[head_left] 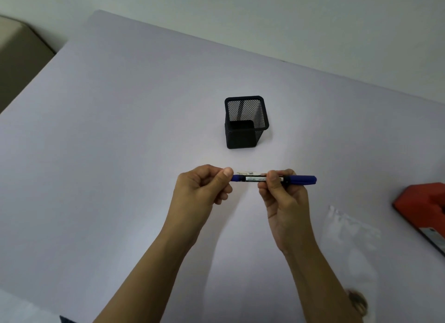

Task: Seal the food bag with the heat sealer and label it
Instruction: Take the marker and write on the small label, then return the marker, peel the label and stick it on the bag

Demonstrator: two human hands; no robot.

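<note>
Nearest the camera, two bare forearms reach forward over the pale lavender table (120, 134). To the right of the right forearm a clear food bag (349, 233) lies flat on the tabletop, its near end holding something brownish that is too blurred to identify. The bag is apart from both hands. Further out, both hands meet around a blue marker (250, 178) held roughly level above the table, its long axis running left to right. The left hand (204, 187) has its fingers curled round the marker's left end, the thumb pressed on top. The right hand (284, 197) pinches the barrel between thumb and curled fingers, and the marker's blue right end sticks out past it. A small white label strip (248, 173) with faint print shows just behind the barrel, between the two hands. Whether it lies on the table or touches the pen cannot be told. At the right edge, level with the hands and cut off by the frame, sits the red heat sealer (423, 202), well apart from the bag. Beyond the hands a black mesh pen holder (245, 130) stands upright on the table. Past the table's far edge is a plain light wall (265, 14), and a beige piece of furniture (16, 48) shows at the far left.
</note>
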